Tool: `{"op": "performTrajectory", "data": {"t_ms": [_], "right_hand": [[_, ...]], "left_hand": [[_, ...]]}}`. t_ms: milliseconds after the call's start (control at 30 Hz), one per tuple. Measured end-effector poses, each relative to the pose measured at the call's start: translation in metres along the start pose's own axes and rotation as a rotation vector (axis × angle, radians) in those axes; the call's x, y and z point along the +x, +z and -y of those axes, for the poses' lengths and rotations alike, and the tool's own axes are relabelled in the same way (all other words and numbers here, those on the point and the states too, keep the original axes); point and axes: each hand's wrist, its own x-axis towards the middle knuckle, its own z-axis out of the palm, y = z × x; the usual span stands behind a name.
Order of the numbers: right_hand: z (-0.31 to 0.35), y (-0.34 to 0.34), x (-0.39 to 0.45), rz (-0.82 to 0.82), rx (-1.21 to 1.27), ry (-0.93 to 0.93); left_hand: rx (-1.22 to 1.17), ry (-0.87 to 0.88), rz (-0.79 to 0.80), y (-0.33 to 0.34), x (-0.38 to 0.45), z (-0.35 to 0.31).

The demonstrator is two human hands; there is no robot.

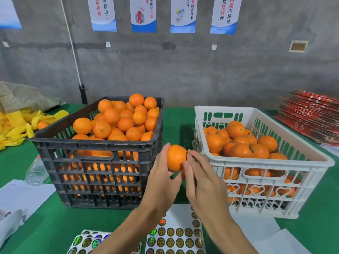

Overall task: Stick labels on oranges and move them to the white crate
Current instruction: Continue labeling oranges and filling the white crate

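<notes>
step: label going onto the orange [176, 157], held in the air between the black crate [99, 153] and the white crate [260, 162], above the worktop [55, 224].
how to do it: press the label flat with your fingertip and rub out to its edge so it doesn't lift; keep the fruit steady in the other hand; put it on smooth skin, away from the stem.
left hand [161, 173]: fingers curled round the orange from its left side and underneath, thumb low; a firm cradle, not squeezing.
right hand [200, 178]: fingers [190, 154] bent and close together, tips touching the right side of the orange, a small dark spot just at the tips. Looks like the label being pressed on, but too small to be sure; can't tell if it's still pinched.
label supply: sticker sheets [176, 239] lie on the worktop just under your wrists, many round labels left.
next, my guess: once it's stuck, carry the orange right and set it in the white crate, already partly filled.
black crate: heaped full, lots left to do.
</notes>
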Motion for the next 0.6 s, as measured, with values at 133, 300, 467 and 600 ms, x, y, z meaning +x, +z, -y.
{"op": "performTrajectory", "data": {"t_ms": [133, 300, 467, 600], "right_hand": [[0.005, -0.018, 0.051, 0.077, 0.127, 0.227], [-0.045, -0.035, 0.111, 0.059, 0.006, 0.296], [-0.073, -0.031, 0.106, 0.094, -0.135, 0.241], [-0.075, -0.021, 0.098, 0.01, -0.058, 0.155]], "left_hand": [[0.194, 0.212, 0.129, -0.005, 0.034, -0.051], [0.346, 0.407, 0.207, -0.045, 0.093, -0.079], [1.078, -0.275, 0.292, -0.102, 0.149, -0.067], [1.379, -0.715, 0.423, -0.131, 0.151, -0.057]]}}
